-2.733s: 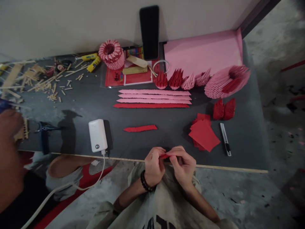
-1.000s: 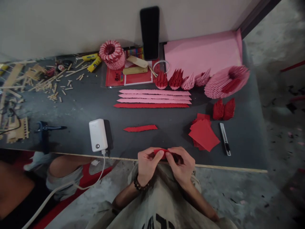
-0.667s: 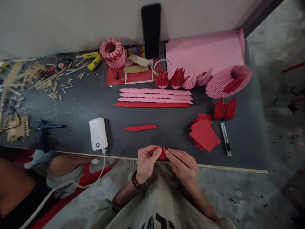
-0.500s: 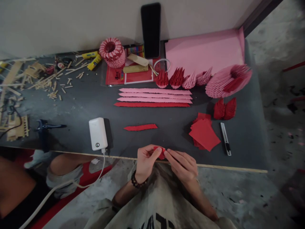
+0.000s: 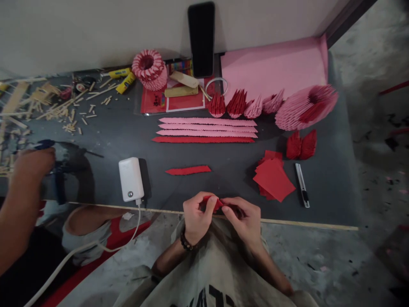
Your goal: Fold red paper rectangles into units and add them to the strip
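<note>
Close to the table's front edge, a small piece of red paper (image 5: 217, 204) is pinched between my two hands. My left hand (image 5: 198, 215), with a beaded bracelet at the wrist, grips it between thumb and fingers. My right hand (image 5: 244, 217) pinches its right corner. The fingers cover part of the paper, so its folds are hard to make out. Just beyond lies a short strip of red folded pieces (image 5: 188, 170). A pile of red paper rectangles (image 5: 275, 179) and a box cutter (image 5: 302, 185) are off to the right.
Longer pink strips (image 5: 207, 126) and a red strip (image 5: 204, 140) lie mid-table. Behind them are folded-paper shapes (image 5: 306, 108), a paper vase (image 5: 148, 70) and an upright phone (image 5: 202, 38). At left are a power bank (image 5: 131, 179), sticks and a co-worker's hand (image 5: 35, 162) on a dark blue tool.
My right hand has turned, its thumb now showing against the red paper's corner. A co-worker's arm has come in from the left and taken hold of the dark blue tool.
</note>
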`<state>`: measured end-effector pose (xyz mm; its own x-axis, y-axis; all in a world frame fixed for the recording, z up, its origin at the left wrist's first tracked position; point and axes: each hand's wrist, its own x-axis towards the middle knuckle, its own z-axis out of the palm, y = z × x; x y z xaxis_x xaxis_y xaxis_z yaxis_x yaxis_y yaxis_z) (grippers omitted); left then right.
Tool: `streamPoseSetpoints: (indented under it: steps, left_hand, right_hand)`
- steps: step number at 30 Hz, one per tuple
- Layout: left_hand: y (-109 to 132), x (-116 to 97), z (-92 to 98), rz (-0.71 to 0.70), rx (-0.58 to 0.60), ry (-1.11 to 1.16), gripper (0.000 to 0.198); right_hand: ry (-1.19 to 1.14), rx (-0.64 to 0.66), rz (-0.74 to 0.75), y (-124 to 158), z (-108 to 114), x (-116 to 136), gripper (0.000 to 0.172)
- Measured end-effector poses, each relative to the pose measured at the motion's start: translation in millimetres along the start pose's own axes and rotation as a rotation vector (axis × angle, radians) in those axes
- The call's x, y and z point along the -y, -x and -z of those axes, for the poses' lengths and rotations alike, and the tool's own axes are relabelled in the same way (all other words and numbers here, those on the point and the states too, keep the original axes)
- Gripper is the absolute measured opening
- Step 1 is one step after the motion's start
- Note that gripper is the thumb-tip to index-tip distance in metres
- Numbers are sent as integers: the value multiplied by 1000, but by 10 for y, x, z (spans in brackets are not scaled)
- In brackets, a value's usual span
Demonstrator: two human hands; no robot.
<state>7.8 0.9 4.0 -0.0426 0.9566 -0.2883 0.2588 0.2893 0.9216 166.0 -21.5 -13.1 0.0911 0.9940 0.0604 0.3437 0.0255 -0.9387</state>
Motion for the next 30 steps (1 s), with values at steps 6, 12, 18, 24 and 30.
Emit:
streamPoseSetpoints:
  steps: [6, 12, 18, 24, 30]
  left_hand:
    - [42, 3, -27, -35, 14, -44, 23]
    - [8, 35, -27, 138, 121, 238, 33]
    - [2, 56, 7, 163, 143, 212, 23]
    - [2, 112, 44, 214, 220, 276, 22]
    - [-26, 69, 100, 363, 263, 558, 31]
  right_hand:
    - [-148, -16, -178, -9, -43, 14, 13]
    - [-145, -99, -167, -2, -66, 33, 11]
    - [-71, -142, -107, -15, -71, 65, 10]
    - [-121, -160, -165, -8, -111, 69, 10]
    - [-122, -94, 170, -49, -51, -23, 18]
